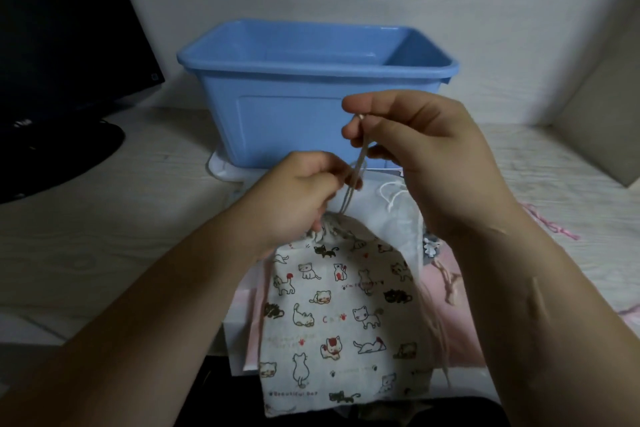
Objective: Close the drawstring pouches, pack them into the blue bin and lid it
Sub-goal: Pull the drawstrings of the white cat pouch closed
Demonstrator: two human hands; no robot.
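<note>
A cat-print drawstring pouch (343, 315) hangs in front of me, its neck gathered. My left hand (301, 198) grips the bunched neck. My right hand (412, 142) pinches the beige drawstring (356, 166) and holds it taut above the neck. The blue bin (311, 87) stands open just behind my hands, with nothing visible inside. Under the cat pouch lie a white pouch (398, 218) with a white cord and a pink pouch (450, 288).
A white lid (225, 168) lies under the bin's front left corner. A dark monitor (62, 45) on its stand fills the left side. A beige cushion (602, 107) leans at the right. Pink cords (554, 225) trail on the wooden tabletop.
</note>
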